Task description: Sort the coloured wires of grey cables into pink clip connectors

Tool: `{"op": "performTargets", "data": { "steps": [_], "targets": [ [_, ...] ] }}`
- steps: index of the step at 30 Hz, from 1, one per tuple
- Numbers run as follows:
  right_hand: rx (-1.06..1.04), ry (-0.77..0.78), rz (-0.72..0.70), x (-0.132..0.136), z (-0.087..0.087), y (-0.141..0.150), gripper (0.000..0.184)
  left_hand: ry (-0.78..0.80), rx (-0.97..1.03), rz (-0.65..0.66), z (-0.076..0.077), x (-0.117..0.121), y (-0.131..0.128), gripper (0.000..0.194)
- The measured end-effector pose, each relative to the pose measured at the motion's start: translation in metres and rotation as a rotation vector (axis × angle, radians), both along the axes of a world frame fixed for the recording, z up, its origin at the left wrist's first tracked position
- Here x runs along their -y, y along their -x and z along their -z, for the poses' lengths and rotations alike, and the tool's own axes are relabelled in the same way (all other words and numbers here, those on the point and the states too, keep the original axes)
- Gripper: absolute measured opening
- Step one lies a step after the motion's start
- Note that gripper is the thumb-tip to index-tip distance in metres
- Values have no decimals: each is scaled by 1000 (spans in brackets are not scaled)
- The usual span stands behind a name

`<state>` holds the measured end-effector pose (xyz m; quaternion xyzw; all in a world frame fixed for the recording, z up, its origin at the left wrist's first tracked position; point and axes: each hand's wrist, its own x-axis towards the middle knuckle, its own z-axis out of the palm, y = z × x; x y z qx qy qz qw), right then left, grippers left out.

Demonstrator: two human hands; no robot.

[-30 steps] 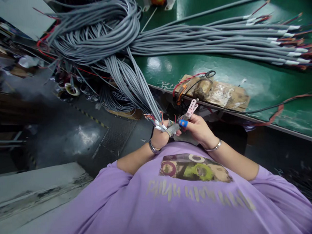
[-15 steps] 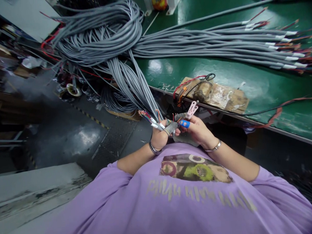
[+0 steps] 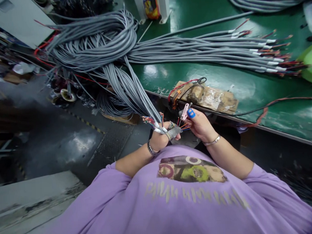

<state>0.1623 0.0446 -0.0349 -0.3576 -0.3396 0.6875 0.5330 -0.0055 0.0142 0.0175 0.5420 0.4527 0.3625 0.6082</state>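
Observation:
My left hand (image 3: 159, 140), its fingers wrapped in grey tape, is closed around the ends of grey cables (image 3: 160, 130). Thin coloured wires (image 3: 185, 127) stick out past its fingertips towards my right hand. My right hand (image 3: 201, 127) pinches a small pink clip-like tool (image 3: 185, 112) against the thumb, which wears a blue cover (image 3: 191, 113). The tool's working end is too small to make out. More stripped ends with coloured wires (image 3: 148, 120) and white sleeves (image 3: 156, 128) stand beside my left hand.
A large coil of grey cable (image 3: 97, 44) hangs over the edge of the green table (image 3: 154, 74). Stripped cable ends (image 3: 274, 55) lie along the tabletop. Near the front edge sits a worn wooden board (image 3: 216, 97) with red and black leads. A bright green object (image 3: 310, 63) is at the right.
The pink tool has tilted and shifted within my right hand. That hand has drawn slightly away from my left, and the coloured wires between them show more. The whole view has shifted slightly.

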Motion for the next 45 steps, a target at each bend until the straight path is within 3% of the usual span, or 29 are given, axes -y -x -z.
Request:
{"op": "performTargets", "data": {
  "steps": [2, 4, 11, 22, 32, 39, 42, 45],
  "targets": [
    [47, -20, 155, 0, 1, 4, 50, 15, 15, -14, 1, -1, -1, 42],
    [43, -29, 224, -1, 2, 8, 53, 16, 21, -15, 3, -2, -1, 42],
    [-102, 170, 52, -5, -13, 16, 68, 5, -9, 15, 5, -4, -1, 42],
    [-214, 294, 158, -3, -20, 20, 58, 15, -42, 44, 8, -6, -3, 37],
    [-142, 159, -21, 2, -10, 7, 71, 7, -24, 43, 12, 0, 11, 39],
    [-139, 104, 21, 6, -9, 1, 34, 45, 44, 131, 16, -10, 16, 36],
    [-125, 76, 30, 4, -6, 2, 41, 54, 64, 168, 17, -17, 13, 37],
    [-192, 156, -33, -1, -5, 4, 53, 56, 92, 216, 20, -23, 10, 36]
  ]
}}
